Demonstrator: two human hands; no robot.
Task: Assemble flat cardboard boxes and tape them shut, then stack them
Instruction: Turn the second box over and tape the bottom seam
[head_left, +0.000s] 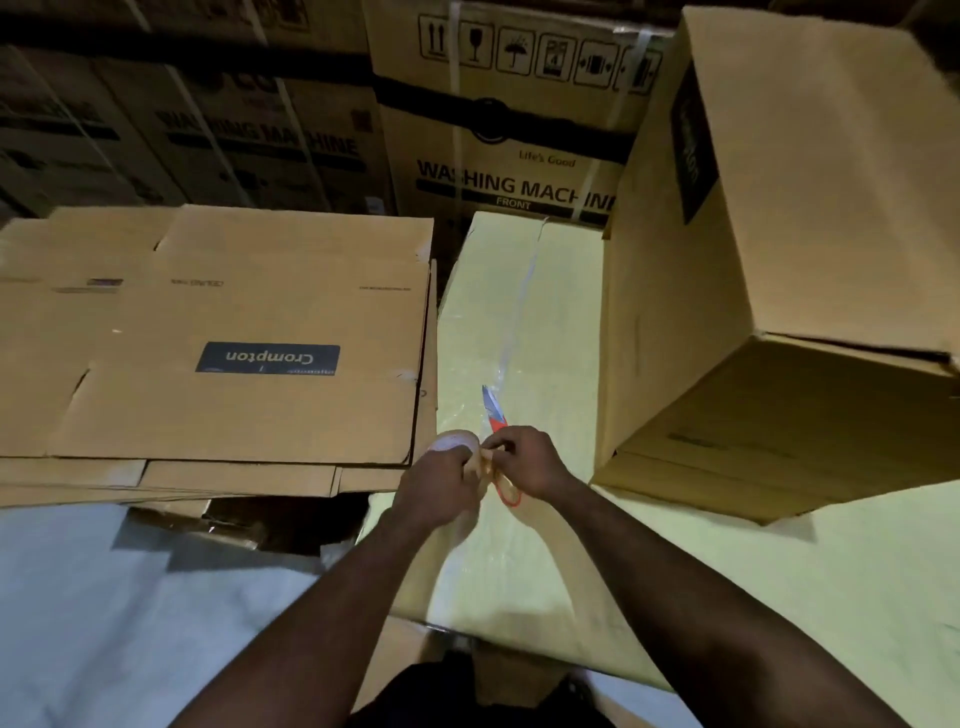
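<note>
A roll of brown tape sits in my left hand, which grips it from the side. My right hand pinches the tape's loose end next to the roll. Both hands hover over an assembled box with a pale top and a strip of clear tape along its seam. Red-handled scissors lie on that box just beyond my hands, partly hidden by them. A stack of flat "Crompton" cardboard boxes lies to the left.
Assembled brown boxes are stacked at the right, resting on the pale surface. Large "WASHING MACHINE" cartons stand along the back. A pale sheet covers the floor at lower left. A dark gap lies under the flat stack's front edge.
</note>
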